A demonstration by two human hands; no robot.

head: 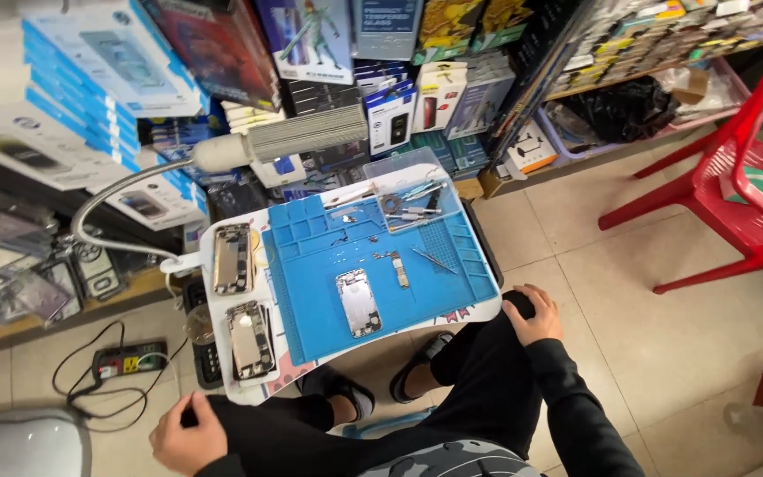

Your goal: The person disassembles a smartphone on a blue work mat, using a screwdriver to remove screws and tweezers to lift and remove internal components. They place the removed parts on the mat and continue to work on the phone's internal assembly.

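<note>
Tiled shop floor (629, 265) lies under a seated person in black trousers. Left hand (189, 435) rests on the left knee, fingers curled, holding nothing; right hand (533, 315) cups the right knee, fingers bent, empty. Just beyond both, on the small white worktop (222, 380), an opened phone (358, 302) lies on a blue mat (452, 265). Farther off, a clear tray (410, 199) holds tools.

My left hand (189, 435) curls on my knee, fingertips hidden. The small parts beside the phone housing (358, 302) on the blue mat (452, 274) are too small to identify. The red chair (735, 177) right of the mat is cut off by the frame edge.
</note>
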